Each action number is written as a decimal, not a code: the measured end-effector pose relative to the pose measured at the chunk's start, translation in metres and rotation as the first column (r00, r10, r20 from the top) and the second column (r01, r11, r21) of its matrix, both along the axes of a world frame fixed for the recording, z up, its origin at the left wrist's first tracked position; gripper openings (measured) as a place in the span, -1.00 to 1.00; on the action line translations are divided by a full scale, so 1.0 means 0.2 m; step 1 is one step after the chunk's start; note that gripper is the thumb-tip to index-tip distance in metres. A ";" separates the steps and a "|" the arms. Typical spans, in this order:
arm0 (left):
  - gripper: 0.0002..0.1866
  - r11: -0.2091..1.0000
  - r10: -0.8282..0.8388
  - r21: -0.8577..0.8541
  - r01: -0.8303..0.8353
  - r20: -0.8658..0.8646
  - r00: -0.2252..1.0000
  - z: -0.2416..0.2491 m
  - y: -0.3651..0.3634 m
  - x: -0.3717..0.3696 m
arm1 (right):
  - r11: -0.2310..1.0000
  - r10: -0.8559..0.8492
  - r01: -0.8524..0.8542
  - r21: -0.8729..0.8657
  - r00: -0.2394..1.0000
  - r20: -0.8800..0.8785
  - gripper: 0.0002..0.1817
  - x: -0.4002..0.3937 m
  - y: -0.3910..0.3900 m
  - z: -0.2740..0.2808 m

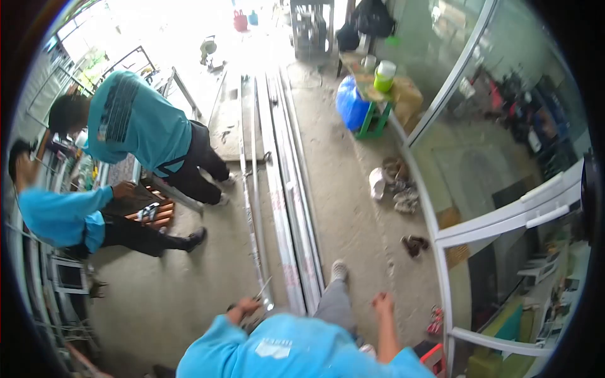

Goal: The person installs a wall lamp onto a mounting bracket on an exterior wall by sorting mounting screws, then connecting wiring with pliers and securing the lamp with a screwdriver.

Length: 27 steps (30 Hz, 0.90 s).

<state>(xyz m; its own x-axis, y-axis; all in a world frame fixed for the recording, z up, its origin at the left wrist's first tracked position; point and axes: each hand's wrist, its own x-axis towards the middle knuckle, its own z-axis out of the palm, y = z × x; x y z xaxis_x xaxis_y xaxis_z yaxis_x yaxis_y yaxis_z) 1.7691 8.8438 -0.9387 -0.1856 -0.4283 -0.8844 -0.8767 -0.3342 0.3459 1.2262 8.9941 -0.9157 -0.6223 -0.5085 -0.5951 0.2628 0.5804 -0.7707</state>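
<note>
My left hand [247, 307] is low in the view, just left of the long metal bars [282, 220]. Its fingers are closed on a thin light-coloured rod [265, 288] that points up and away. Farther right, my right hand [381, 303] hangs over the concrete floor, its fingers curled in. Whether anything small is inside them cannot be made out. The blue shirt [283, 346] and a grey trouser leg with a light shoe [339, 271] show between my hands.
At the left, a person in blue leans over [138, 123]; another [60, 217] stretches out a leg beside the frames. A small green table [373, 120], blue bag [350, 104], sandals [414, 246] and footwear [404, 200] are on the right, by glass doors [444, 283].
</note>
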 end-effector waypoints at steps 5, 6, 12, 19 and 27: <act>-0.48 0.980 0.012 -0.196 -0.029 -0.087 0.996 0.21 -0.72 -0.56 | 0.980 0.107 -0.110 -0.167 0.994 -0.025 -0.85 -0.58 -1.11 0.49; -0.49 0.973 0.052 -0.220 -0.072 -0.098 0.994 0.24 -0.88 -0.64 | 0.970 0.120 -0.115 -0.214 0.993 0.009 -0.84 -0.64 -1.37 0.54; -0.44 0.976 0.153 -0.150 -0.160 -0.056 0.987 0.14 -1.64 -1.05 | 0.903 0.310 -0.265 -0.338 0.947 0.085 -0.76 -0.89 -2.54 0.56; -0.44 0.965 -0.206 -0.160 0.209 0.033 0.978 -0.38 -2.96 -1.22 | 0.959 0.260 -0.241 -0.148 0.957 0.127 -0.78 -1.14 -3.60 0.44; -0.45 0.726 0.277 -0.514 -0.458 -0.391 0.878 0.56 -4.77 -1.56 | 0.938 0.343 -0.342 -0.049 0.910 0.234 -0.77 -1.24 -5.02 0.45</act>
